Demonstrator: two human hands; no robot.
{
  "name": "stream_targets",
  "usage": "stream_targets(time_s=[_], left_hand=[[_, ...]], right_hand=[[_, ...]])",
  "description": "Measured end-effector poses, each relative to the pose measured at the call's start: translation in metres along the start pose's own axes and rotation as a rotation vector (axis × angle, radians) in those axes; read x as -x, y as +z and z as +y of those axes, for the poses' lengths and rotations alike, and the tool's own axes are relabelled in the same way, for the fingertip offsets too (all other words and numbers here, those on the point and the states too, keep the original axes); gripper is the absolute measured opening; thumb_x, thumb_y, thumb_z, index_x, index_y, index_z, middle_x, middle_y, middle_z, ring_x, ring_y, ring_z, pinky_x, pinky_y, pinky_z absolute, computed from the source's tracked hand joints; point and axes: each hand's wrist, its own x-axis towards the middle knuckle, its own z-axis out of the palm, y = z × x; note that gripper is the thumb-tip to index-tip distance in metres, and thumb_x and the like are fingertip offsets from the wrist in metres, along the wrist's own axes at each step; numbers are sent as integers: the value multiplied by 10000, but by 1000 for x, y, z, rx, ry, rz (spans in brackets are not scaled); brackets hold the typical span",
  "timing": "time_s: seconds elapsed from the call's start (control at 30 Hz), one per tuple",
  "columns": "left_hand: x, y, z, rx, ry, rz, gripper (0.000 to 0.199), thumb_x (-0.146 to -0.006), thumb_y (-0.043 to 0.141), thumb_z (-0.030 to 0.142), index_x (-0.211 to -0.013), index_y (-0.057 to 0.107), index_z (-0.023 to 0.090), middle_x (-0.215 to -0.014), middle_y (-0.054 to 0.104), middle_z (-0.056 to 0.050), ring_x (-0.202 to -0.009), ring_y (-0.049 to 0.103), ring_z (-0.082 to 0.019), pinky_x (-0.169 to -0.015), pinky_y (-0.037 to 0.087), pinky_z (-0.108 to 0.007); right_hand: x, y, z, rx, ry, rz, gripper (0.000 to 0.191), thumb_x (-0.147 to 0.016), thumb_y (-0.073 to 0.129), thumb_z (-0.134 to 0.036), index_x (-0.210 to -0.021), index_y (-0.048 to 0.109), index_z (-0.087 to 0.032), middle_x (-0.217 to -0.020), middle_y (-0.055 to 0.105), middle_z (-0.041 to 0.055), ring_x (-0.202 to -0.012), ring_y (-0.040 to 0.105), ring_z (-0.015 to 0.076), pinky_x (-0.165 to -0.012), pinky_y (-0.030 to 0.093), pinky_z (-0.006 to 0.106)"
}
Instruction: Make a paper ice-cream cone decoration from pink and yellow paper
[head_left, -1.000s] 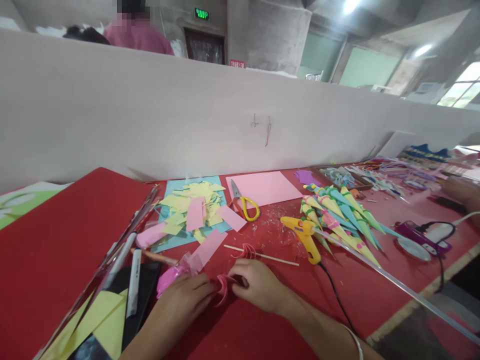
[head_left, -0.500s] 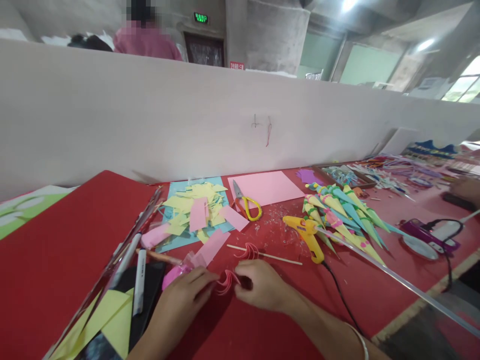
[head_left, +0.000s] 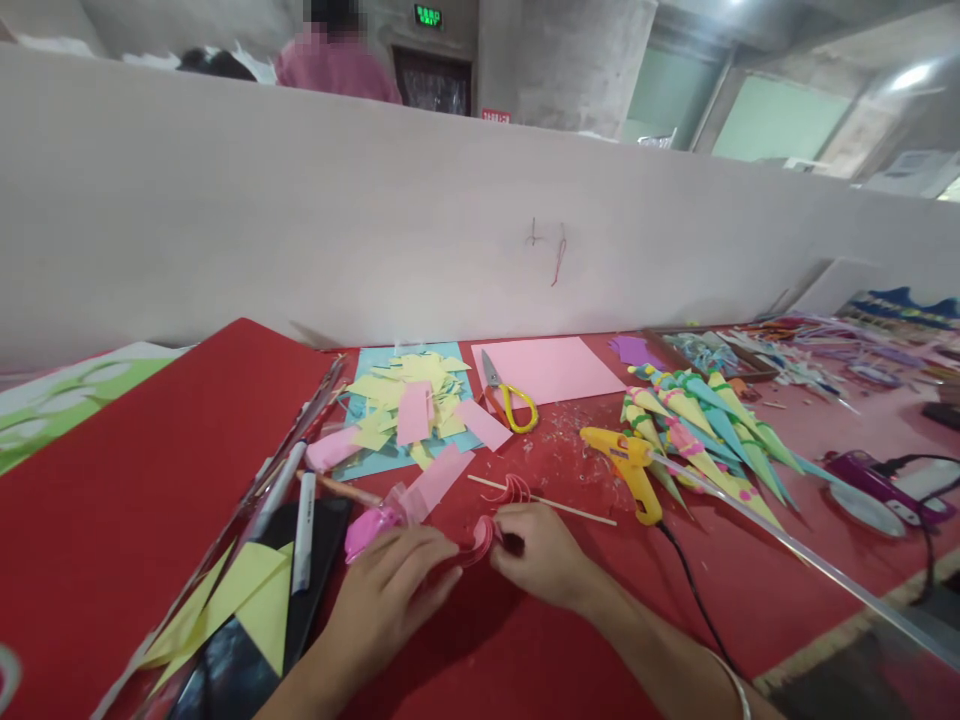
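A pink curled paper piece (head_left: 482,537) hangs between my two hands, just above the red table. My right hand (head_left: 536,555) pinches its right end, thumb and fingers together. The fingers of my left hand (head_left: 405,575) are slightly apart at its left end; whether they grip the paper is hard to tell. Just beyond my hands, a second pink curled piece (head_left: 516,488) lies at a thin wooden stick (head_left: 574,510). A bright pink object (head_left: 371,530) in clear plastic sits beside my left fingers.
Yellow-handled scissors (head_left: 517,405) rest by pink paper (head_left: 562,370). Yellow strips (head_left: 405,400) are piled behind my left hand. A yellow glue gun (head_left: 626,465) with its cord and paper cones (head_left: 697,420) lie right. Markers (head_left: 304,530) lie left. A person in pink (head_left: 337,68) is behind the partition.
The camera view has shifted, so the table items appear further right or slightly higher. The pink curl between my hands has turned, and my left fingers have spread a little.
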Motion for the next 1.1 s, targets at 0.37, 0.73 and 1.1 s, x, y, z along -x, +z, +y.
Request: stream_targets(time_s=[0.37, 0.73, 1.1], left_hand=[[-2, 3, 0, -86, 29, -123, 282, -898, 387, 280, -812, 649, 219, -722, 683, 10, -629, 622, -108, -612, 457, -227], [1, 4, -4, -36, -55, -191, 314, -917, 326, 280, -914, 631, 207, -832, 707, -16, -722, 643, -129, -670, 480, -243], [2, 7, -4, 46, -41, -226, 348, -915, 333, 294, -808, 651, 200, -744, 692, -11, -665, 621, -122, -627, 466, -241]], right_hand=[[0, -1, -2, 45, -15, -11, 189, -658, 478, -105, -520, 370, -175, -521, 366, -56, -498, 331, 77, -491, 223, 207], [1, -1, -1, 18, -35, -41, 195, -714, 472, -123, -531, 421, -168, -546, 429, -39, -517, 379, 81, -517, 280, 199], [1, -2, -3, 12, -32, -50, 215, -714, 479, -123, -513, 416, -166, -530, 411, -40, -501, 362, 79, -499, 269, 201]])
